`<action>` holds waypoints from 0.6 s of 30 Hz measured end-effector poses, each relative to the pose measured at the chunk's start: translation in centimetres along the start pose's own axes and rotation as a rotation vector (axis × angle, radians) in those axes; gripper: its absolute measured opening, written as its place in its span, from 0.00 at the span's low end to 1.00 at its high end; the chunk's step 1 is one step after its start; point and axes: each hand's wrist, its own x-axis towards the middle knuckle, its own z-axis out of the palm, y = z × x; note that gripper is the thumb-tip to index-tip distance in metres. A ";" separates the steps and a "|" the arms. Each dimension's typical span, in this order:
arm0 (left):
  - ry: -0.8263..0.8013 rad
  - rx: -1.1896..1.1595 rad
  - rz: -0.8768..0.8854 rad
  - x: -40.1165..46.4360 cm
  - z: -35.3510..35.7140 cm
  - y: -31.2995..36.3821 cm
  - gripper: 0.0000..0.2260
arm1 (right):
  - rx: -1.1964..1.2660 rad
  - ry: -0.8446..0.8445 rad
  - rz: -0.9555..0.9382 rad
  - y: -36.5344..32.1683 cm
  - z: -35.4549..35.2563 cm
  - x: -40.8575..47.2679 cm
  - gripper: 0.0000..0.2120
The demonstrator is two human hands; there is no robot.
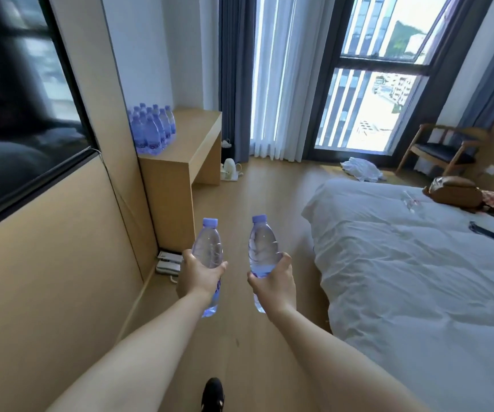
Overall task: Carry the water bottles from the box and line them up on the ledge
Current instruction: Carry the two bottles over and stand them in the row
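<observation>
While both hands grip, left hand (pixel 199 275) clear ribbed bottle (pixel 208 248), right hand (pixel 274 281) its twin (pixel 262 248).

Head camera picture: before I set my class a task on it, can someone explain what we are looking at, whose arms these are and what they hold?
There is no machine here. A person wears a wide-angle camera on the head, so you look forward and down along their own bare arms. The left hand grips one water bottle; the right hand grips a second bottle. Both bottles have pale blue caps. Ahead on the left, a wooden ledge already carries a group of bottles near the wall. A bed with white covers fills the right side, and a window lies beyond.
</observation>
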 end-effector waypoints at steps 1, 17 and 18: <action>-0.004 0.005 0.000 2.4 1.0 0.4 0.30 | 0.021 0.003 0.014 -0.3 1.2 2.6 0.30; -0.060 0.072 -0.022 36.0 13.4 12.3 0.30 | 0.002 0.073 0.112 -6.4 12.1 38.5 0.34; -0.065 0.080 -0.030 37.7 14.4 12.6 0.30 | -0.003 0.065 0.118 -6.3 12.8 40.5 0.34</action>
